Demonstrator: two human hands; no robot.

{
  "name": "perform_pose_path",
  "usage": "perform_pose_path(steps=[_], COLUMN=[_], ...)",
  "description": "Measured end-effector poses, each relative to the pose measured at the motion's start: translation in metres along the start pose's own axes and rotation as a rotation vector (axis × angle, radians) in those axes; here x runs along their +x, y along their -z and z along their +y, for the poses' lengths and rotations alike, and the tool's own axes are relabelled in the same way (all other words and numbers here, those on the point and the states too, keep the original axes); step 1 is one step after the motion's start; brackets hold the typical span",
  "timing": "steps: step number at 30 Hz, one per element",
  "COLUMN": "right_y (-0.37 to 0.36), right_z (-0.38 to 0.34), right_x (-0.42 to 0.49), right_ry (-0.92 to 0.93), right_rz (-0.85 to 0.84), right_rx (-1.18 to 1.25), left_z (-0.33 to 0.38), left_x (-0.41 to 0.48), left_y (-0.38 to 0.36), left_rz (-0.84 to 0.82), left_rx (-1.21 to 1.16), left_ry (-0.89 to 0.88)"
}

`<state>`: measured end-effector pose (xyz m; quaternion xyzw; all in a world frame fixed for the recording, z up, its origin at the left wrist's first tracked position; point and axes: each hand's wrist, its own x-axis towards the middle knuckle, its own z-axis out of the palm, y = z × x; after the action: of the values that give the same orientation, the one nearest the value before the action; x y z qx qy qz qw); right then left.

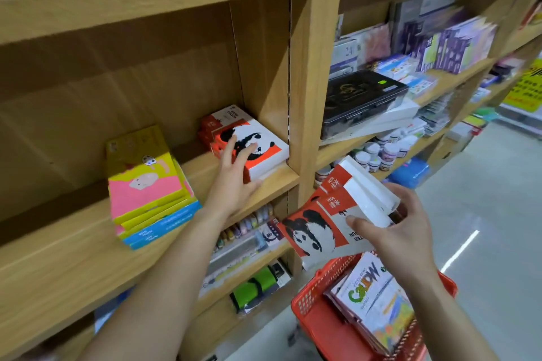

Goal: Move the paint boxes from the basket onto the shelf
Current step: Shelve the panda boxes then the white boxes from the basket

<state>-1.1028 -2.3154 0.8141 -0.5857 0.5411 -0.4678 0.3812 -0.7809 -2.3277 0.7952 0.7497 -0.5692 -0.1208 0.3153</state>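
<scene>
My right hand (393, 231) grips two panda boxes (331, 214) together, thumb on top, held above the red basket (319, 322) and just right of the shelf's upright post. Where they go lies up and to my left: the panda stack (252, 146) already on the shelf (181, 243), tucked in the right corner of the bay. My left hand (234, 182) rests flat and open against the front of that stack, fingers spread over the panda, holding nothing. So the right hand carries and the left is nearer the target. The held boxes tilt, long axis running from lower left to upper right; I judge they need to be levelled to match the stack. On the held pair I can read "SODA" and part of "WATER COLOUR". In the basket a box (369, 290) reads "COLOR". Yellow and pink boxes (146, 182) lie further left on the shelf.
</scene>
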Motion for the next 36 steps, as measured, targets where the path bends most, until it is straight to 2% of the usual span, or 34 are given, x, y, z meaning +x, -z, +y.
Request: perform_pose_path(steps=[5,8,12,15,17,20,24,26,27,30,33,36], right_y=[0.010,0.024,0.044,0.044,0.039,0.033,0.015,-0.004,-0.017,-0.059,-0.089,-0.109], right_z=[-0.010,-0.023,-0.046,-0.074,-0.090,-0.102,-0.096,-0.077,-0.068,-0.050,-0.050,-0.058], right_x=[-0.004,-0.010,-0.011,-0.010,-0.004,0.013,0.019,0.004,-0.006,-0.035,-0.030,-0.009], right_ry=[0.013,0.050,0.117,0.172,0.166,0.107,0.098,0.114,0.120,0.133,0.136,0.098], right_rz=[-0.014,-0.059,-0.216,-0.363,-0.466,-0.580,-0.464,-0.406,-0.449,-0.697,-0.698,-0.666], right_rx=[0.032,0.064,0.066,0.094,0.122,0.228,0.415,0.376,0.337,0.340,0.371,0.434], left_z=[0.023,0.038,0.060,0.078,0.084,0.085,0.080,0.077,0.076,0.076,0.072,0.061], left_x=[-0.001,-0.057,-0.112,-0.116,-0.120,-0.124,-0.120,-0.116,-0.113,-0.099,-0.083,-0.069], left_y=[0.011,0.008,0.013,0.013,0.013,0.019,0.031,0.034,0.034,0.034,0.039,0.046], left_rz=[-0.019,0.031,-0.260,-0.377,-0.333,-0.181,-0.005,0.067,0.103,0.152,0.181,0.198], left_rx=[0.033,-0.020,-0.298,-0.476,-0.590,-0.678,-0.757,-0.812,-0.826,-0.875,-0.852,-0.840], left_ry=[0.096,0.003,-0.005,-0.035,-0.057,-0.100,-0.053,0.041,0.100,0.282,0.322,0.225])
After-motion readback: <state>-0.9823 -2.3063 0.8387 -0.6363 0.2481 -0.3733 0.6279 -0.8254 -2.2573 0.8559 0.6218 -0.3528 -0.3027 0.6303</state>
